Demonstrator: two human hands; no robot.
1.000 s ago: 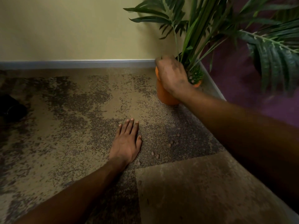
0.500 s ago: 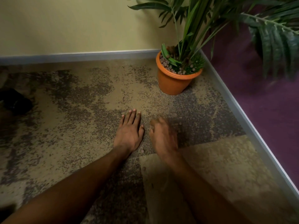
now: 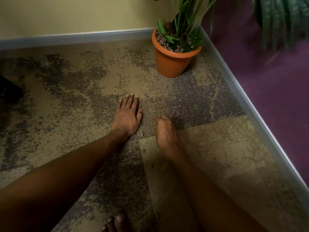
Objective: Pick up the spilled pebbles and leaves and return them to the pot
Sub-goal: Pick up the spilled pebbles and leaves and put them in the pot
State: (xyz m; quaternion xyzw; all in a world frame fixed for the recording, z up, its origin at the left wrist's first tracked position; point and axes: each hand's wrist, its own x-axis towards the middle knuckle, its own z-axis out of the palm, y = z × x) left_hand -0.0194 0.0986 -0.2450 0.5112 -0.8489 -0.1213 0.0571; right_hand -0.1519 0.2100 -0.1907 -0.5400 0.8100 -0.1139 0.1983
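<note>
An orange plant pot (image 3: 170, 64) stands in the room's corner, filled with brown pebbles and green leaves. Several spilled pebbles (image 3: 176, 108) lie on the mottled carpet below it, one more (image 3: 141, 134) between my hands. My left hand (image 3: 127, 116) rests flat on the carpet, fingers apart, holding nothing. My right hand (image 3: 164, 131) is down on the carpet just right of it, blurred, fingers curled at the near edge of the pebble patch. Whether it holds pebbles is hidden.
A grey skirting strip (image 3: 247, 104) runs along the purple wall on the right and another along the yellow wall behind. Palm fronds (image 3: 282, 19) hang at top right. A dark object (image 3: 9, 91) lies at far left. Toes (image 3: 117, 221) show at the bottom edge.
My right hand left the pot's rim and came down to the carpet beside my left hand, then edged toward the spilled pebbles. The left hand stayed flat.
</note>
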